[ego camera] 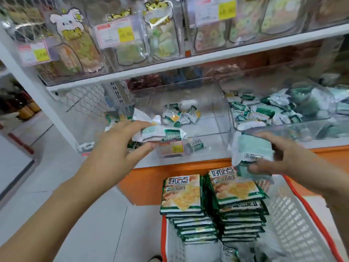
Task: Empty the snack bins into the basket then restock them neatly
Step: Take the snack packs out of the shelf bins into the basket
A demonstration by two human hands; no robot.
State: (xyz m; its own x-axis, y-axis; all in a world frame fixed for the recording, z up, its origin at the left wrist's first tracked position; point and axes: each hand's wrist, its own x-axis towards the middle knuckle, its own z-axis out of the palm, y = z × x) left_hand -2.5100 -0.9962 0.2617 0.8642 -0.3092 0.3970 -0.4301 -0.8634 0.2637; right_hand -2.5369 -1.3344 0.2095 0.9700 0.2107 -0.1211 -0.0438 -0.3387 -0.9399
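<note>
Now | left hand (pixel 120 142), 9 o'clock, clamps small green-and-white snack packets (pixel 160 132) at the nearly empty clear bin (pixel 213 103) | right hand (pixel 283 157), 3 o'clock, grips crumpled pale-green packets (pixel 253 150) | basket (pixel 302 214), 5 o'clock, holds two stacks of green-edged packs (pixel 181 193) | second bin (pixel 321 127), 2 o'clock, heaped.

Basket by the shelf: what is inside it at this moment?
Inside the basket stand two neat stacks of snack packets, with a loose packet nearer the camera. The right hand, holding more packets, covers the far corner; whatever lies beneath the stacks is hidden.
</note>
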